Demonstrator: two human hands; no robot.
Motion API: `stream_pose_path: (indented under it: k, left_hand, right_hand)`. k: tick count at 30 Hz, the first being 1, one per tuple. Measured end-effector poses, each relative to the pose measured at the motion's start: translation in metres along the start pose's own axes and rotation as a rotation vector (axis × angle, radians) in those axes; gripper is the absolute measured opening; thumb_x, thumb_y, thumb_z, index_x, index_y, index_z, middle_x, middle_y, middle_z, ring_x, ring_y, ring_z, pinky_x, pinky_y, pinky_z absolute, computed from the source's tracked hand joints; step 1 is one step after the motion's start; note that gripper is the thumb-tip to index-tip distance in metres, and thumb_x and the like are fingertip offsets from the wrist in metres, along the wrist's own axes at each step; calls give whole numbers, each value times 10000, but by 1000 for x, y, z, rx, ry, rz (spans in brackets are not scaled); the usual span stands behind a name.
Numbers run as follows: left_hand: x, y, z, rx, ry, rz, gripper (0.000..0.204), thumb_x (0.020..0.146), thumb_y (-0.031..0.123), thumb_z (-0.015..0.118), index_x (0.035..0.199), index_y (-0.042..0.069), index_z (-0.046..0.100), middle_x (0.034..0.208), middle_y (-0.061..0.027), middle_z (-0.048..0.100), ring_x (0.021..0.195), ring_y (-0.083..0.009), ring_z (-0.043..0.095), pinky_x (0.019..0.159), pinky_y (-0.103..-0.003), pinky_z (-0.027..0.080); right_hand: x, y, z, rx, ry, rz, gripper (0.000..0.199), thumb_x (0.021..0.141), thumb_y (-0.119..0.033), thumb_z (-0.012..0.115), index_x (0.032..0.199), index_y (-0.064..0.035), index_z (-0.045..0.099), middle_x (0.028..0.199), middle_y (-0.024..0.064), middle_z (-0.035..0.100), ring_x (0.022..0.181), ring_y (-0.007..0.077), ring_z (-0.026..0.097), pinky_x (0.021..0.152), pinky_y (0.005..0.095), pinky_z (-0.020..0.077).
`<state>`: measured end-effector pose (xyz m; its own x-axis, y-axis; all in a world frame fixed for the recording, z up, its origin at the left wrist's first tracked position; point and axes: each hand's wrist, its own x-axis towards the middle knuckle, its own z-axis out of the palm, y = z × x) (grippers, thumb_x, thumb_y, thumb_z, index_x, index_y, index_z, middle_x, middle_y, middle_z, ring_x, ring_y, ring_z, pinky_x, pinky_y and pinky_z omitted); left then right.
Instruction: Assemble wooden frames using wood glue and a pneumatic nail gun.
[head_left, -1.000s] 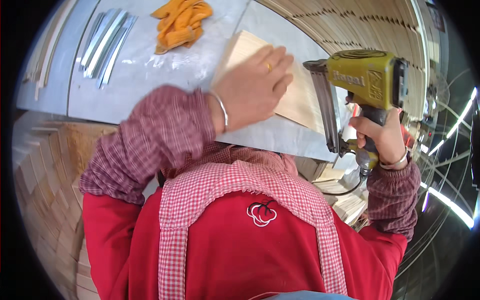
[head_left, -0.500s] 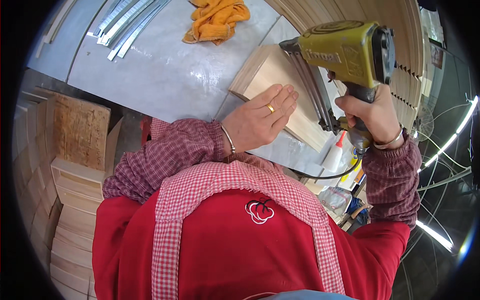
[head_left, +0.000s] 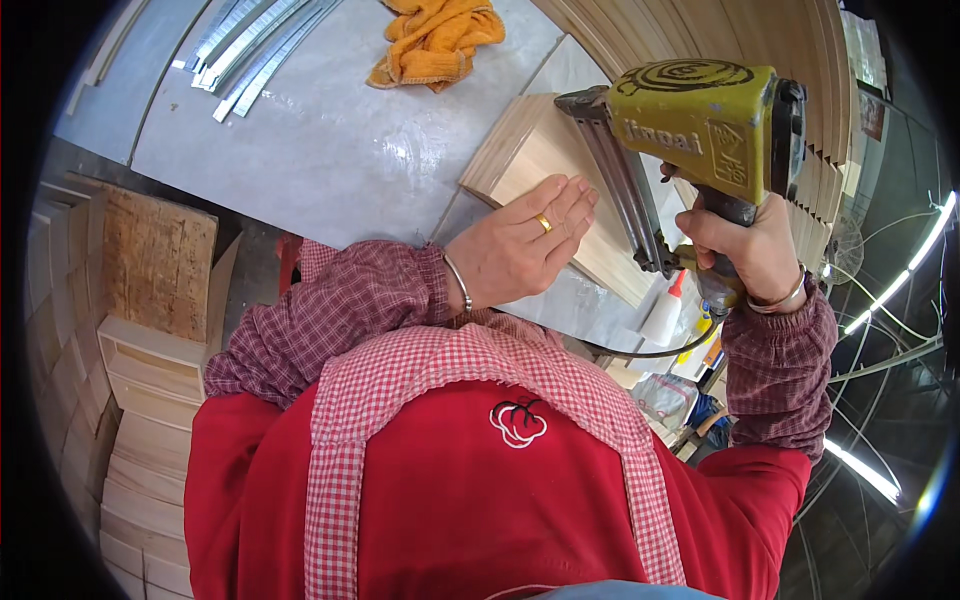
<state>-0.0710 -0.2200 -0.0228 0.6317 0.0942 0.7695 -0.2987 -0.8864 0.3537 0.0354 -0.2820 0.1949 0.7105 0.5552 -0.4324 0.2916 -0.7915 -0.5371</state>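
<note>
A yellow-green air nail gun (head_left: 695, 130) with a long dark magazine is gripped by its handle in my right hand (head_left: 755, 245), the fingers wrapped round it. Its nose end lies over the far end of a pale wooden piece (head_left: 545, 150), which looks like a shallow box or drawer part; whether the two touch I cannot tell. Across the near side of that wood lies my left hand (head_left: 525, 240), flat, its fingers stretched out and a gold ring on one of them. Part of the wood is hidden under the hand and the gun's magazine.
Strips of metal staples or nails (head_left: 255, 50) and an orange cloth (head_left: 435, 45) lie on the grey table (head_left: 300, 150). A white bottle with a red tip (head_left: 663, 315) stands near an air hose (head_left: 640, 354). Wooden boards (head_left: 740, 40) are stacked far right; more wooden pieces (head_left: 150, 430) fill the left.
The nail gun, in my right hand, has shifted slightly right and toward me. My left hand keeps its place on the wood.
</note>
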Motion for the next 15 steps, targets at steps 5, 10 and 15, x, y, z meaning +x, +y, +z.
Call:
stream_pose_path:
  k: [5, 10, 15]
  left_hand:
    - [-1, -2, 0, -9, -10, 1, 318, 808, 73, 538, 1103, -40, 576, 1263, -150, 539, 1211, -252, 492, 1056, -367, 364]
    - [-2, -2, -2, -26, -27, -7, 320, 812, 76, 534, 1106, -42, 575, 1267, -155, 535, 1209, -255, 493, 1056, -369, 365]
    - [-5, -1, -3, -30, -31, -7, 320, 811, 76, 532, 1104, -44, 574, 1266, -157, 534, 1209, -255, 492, 1052, -368, 368]
  right_hand:
    - [3, 5, -1, 6, 1, -6, 142, 683, 26, 642, 800, -17, 573, 547, 17, 530, 386, 98, 444, 375, 208, 343]
    - [5, 5, 0, -25, -4, 3, 147, 682, 26, 644, 803, -17, 573, 544, 13, 529, 389, 97, 443, 377, 208, 340]
    - [5, 6, -1, -51, 1, 44, 167, 675, 25, 651, 818, -15, 573, 552, 13, 533, 402, 99, 448, 387, 211, 344]
